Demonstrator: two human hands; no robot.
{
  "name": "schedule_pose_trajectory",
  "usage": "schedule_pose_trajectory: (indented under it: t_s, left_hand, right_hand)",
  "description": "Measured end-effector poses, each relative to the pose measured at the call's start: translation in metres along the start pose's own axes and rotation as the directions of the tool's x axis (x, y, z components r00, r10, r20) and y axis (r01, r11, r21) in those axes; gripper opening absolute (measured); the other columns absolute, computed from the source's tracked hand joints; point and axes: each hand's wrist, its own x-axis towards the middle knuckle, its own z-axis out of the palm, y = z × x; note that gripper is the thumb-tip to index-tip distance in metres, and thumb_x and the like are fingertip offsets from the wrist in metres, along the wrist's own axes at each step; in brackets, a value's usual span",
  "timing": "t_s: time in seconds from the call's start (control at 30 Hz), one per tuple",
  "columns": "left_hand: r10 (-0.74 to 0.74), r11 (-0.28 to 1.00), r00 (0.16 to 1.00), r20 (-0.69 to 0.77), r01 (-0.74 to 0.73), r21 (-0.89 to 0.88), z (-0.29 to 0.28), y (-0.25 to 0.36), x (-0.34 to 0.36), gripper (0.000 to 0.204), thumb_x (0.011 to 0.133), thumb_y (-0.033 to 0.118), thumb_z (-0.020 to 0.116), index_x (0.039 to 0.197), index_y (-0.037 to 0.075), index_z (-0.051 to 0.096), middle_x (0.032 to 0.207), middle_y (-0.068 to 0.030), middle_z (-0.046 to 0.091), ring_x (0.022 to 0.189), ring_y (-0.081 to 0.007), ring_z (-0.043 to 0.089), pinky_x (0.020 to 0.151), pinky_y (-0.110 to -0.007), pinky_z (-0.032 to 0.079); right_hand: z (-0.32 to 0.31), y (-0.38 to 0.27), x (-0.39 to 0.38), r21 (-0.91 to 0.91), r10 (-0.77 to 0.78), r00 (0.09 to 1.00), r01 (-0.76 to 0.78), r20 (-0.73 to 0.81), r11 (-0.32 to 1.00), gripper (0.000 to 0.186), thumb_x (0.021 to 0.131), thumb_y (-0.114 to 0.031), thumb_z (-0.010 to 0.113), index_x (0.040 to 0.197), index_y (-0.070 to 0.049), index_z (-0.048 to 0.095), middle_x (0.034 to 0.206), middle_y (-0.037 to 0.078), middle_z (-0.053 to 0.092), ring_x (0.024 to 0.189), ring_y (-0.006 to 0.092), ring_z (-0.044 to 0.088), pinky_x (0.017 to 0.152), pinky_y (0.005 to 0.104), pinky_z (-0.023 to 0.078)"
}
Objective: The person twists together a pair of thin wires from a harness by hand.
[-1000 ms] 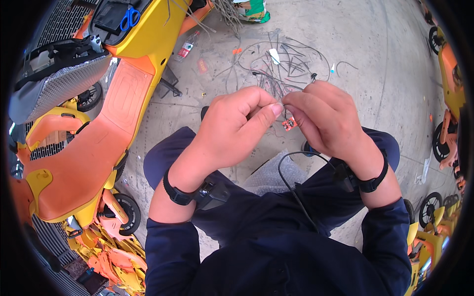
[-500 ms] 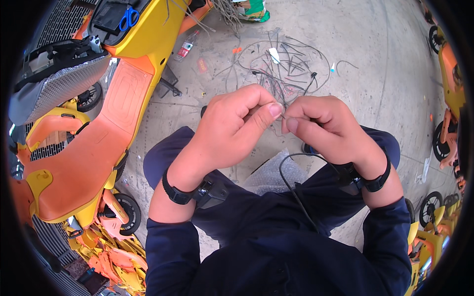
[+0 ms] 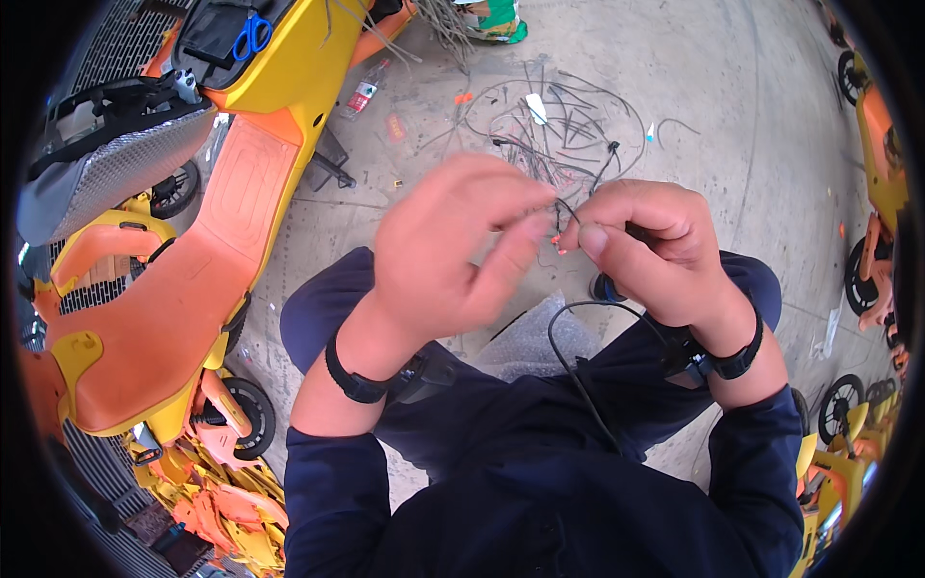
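A thin dark wire (image 3: 568,209) arcs up from my right hand (image 3: 660,250), pinched between thumb and forefinger. Small reddish bits (image 3: 556,240) show just beside those fingertips. My left hand (image 3: 453,250) is smeared by motion; its fingertips come close to the wire's upper end, and whether they touch it I cannot make out. Beyond both hands, a loose tangle of grey and black wires (image 3: 578,125) lies spread on the concrete floor, with a white scrap (image 3: 536,108) among it.
To the left stands a yellow and orange scooter body (image 3: 217,212), blue scissors (image 3: 252,37) on top. A plastic bottle (image 3: 364,89) lies beside it. Bubble wrap (image 3: 540,342) sits between my legs. A black cable (image 3: 568,371) loops over my lap. More scooters (image 3: 872,144) line the right.
My left hand has drawn slightly apart from the right, its fingers loosening and blurring. The right hand has shifted a little right, and more of the wire now shows.
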Motion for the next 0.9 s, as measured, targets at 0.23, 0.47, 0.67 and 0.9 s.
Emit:
schedule_pose_trajectory:
  t_s: [0.23, 0.47, 0.67, 0.9]
  left_hand:
    - [0.132, 0.958, 0.975, 0.180, -0.172, 0.228, 0.010, 0.002, -0.006, 0.025, 0.079, 0.000, 0.067, 0.104, 0.000, 0.065, 0.089, -0.0133, 0.066, 0.069, -0.0249, 0.065, 0.060, -0.031, 0.052]
    - [0.105, 0.926, 0.963, 0.250, -0.186, 0.328, 0.012, 0.003, -0.008, 0.023, 0.077, 0.002, 0.066, 0.100, 0.000, 0.066, 0.087, -0.0123, 0.066, 0.070, -0.0269, 0.064, 0.058, -0.032, 0.051]
    - [0.151, 0.900, 0.951, 0.270, -0.245, 0.361, 0.012, 0.000, -0.009, 0.026, 0.068, 0.008, 0.066, 0.092, 0.001, 0.062, 0.080, -0.0084, 0.060, 0.063, -0.0219, 0.060, 0.054, -0.030, 0.048]
    - [0.198, 0.915, 0.954, 0.227, -0.263, 0.307, 0.014, -0.004, -0.011, 0.022, 0.065, 0.007, 0.067, 0.087, 0.003, 0.062, 0.073, -0.0063, 0.058, 0.056, -0.0207, 0.057, 0.049, -0.030, 0.046]
  right_hand:
    - [-0.003, 0.010, 0.006, -0.463, -0.334, 0.942, 0.290, -0.015, 0.838, 0.008, 0.078, 0.001, 0.061, 0.085, -0.002, 0.064, 0.060, 0.003, 0.052, 0.052, 0.0106, 0.046, 0.049, 0.0253, 0.037]
    - [-0.006, 0.017, 0.008, -0.627, -0.474, 0.875, 0.422, 0.094, 0.655, 0.014, 0.070, 0.003, 0.062, 0.083, -0.001, 0.063, 0.068, 0.008, 0.057, 0.059, 0.0270, 0.056, 0.053, 0.0339, 0.047]
    - [-0.005, 0.015, 0.008, -0.638, -0.451, 0.882, 0.425, 0.133, 0.642, 0.012, 0.070, 0.003, 0.062, 0.081, -0.001, 0.062, 0.070, 0.009, 0.058, 0.061, 0.0290, 0.057, 0.055, 0.0352, 0.048]
    - [-0.003, 0.014, 0.007, -0.609, -0.416, 0.896, 0.419, 0.155, 0.674, 0.011, 0.068, 0.003, 0.061, 0.078, -0.001, 0.059, 0.068, 0.009, 0.056, 0.059, 0.0289, 0.054, 0.054, 0.0362, 0.045]
